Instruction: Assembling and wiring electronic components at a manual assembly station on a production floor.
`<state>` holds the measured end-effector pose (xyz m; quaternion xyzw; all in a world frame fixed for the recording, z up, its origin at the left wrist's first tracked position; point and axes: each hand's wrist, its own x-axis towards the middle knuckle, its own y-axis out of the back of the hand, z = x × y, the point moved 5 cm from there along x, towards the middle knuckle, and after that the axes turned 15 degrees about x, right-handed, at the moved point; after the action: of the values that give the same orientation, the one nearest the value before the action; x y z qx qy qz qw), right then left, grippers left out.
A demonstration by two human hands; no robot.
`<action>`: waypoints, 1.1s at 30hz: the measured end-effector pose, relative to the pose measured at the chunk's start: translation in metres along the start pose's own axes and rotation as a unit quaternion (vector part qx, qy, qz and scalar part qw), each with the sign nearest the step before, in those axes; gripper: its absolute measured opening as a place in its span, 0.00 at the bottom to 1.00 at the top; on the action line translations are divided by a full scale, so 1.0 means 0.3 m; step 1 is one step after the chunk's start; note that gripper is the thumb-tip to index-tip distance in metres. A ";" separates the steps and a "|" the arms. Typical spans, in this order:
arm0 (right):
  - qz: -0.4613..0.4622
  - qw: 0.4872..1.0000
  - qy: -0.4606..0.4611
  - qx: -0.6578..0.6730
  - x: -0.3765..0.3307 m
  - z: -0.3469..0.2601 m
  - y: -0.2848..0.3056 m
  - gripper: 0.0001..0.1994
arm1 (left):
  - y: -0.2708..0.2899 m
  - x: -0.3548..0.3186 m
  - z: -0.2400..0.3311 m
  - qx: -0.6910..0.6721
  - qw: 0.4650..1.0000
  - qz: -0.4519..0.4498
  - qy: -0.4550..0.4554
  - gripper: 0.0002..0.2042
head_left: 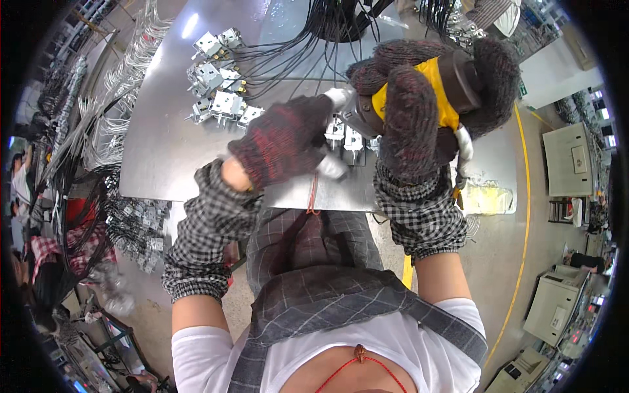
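Note:
My right hand (416, 124), in a dark knitted glove with a white-tipped finger, is closed around a yellow and dark power driver (432, 82). The tool lies across the palm, its grey front end pointing left. My left hand (278, 141), in a red-black glove with white finger covers, is beside that front end. Its finger and thumb are spread apart; the thumb is slightly blurred. Just beyond them, small silver metal housings (354, 141) sit on the metal table, partly hidden by my hands. What is at the tool's tip cannot be made out.
More silver housings (226, 105) with black wires lie at the table's left, their wires running to a dark bundle (337, 26) at the back. A yellowish clear tray (488, 198) stands at the right. Hanging wires (105, 131) crowd the left side; pale cabinets (569, 160) stand right.

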<state>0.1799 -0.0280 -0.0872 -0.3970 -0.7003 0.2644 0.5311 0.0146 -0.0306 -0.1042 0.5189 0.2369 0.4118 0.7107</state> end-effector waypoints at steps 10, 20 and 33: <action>-0.053 0.916 0.254 -0.305 0.033 -0.010 -0.123 0.30 | -0.026 -0.128 -0.109 0.278 0.958 0.073 -0.012 0.32; 0.060 0.870 0.250 -0.421 -0.010 0.017 -0.066 0.25 | 0.039 -0.147 -0.157 -0.202 0.972 0.115 -0.011 0.24; -0.046 0.998 0.016 0.027 0.069 -0.025 0.007 0.20 | -0.078 -0.180 -0.017 -0.219 0.901 0.364 0.086 0.25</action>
<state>0.1853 -0.0100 -0.0755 -0.3541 -0.7015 0.2521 0.5648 -0.0110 -0.0756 -0.1328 0.3630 -0.0046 0.7263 0.5838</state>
